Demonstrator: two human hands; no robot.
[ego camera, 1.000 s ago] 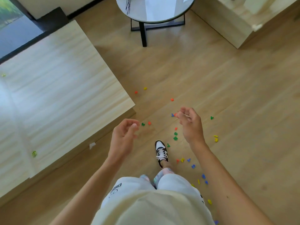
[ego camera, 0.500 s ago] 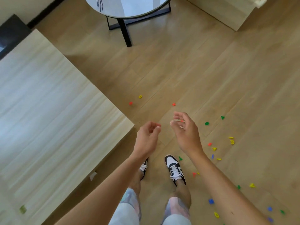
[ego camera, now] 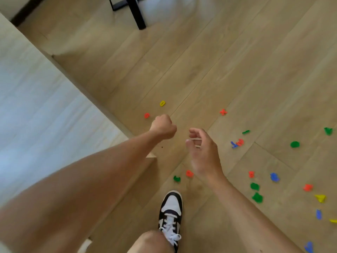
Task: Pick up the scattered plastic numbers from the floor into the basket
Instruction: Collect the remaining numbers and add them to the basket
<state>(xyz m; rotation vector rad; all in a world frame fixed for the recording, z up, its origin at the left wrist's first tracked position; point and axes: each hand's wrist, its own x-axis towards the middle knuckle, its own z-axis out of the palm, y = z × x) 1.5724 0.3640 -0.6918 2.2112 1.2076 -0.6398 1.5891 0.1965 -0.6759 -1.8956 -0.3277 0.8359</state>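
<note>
Compared with half a second ago, the view sits lower and closer to the floor [ego camera: 237, 70], only one shoe [ego camera: 170, 212] shows instead of two, and the round table is down to its black leg [ego camera: 135, 11] at the top edge. The left hand [ego camera: 163, 127] has curled from a loose hook into a closed fist and reached forward along the edge of the low wooden table [ego camera: 45, 115]; whether anything is inside it cannot be told. The right hand [ego camera: 204, 152] stays loosely cupped, fingers bent, thumb forward; something thin may lie across its fingers, but blur hides it.

The plastic numbers lie flat on the floor, none in a hand that can be seen. Just ahead of the left fist are a yellow piece [ego camera: 162, 103], a ring shape with its long axis tilted up to the right, and a red piece [ego camera: 147, 115]. A red cross [ego camera: 223, 112] lies further right. A thin green bar [ego camera: 246, 132] points up to the right, near a blue and red pair [ego camera: 237, 143] lying touching.

Counted where visible: about seven red, six green, four blue, three yellow, most scattered to the right. Shapes are too blurred to read as digits.
</note>
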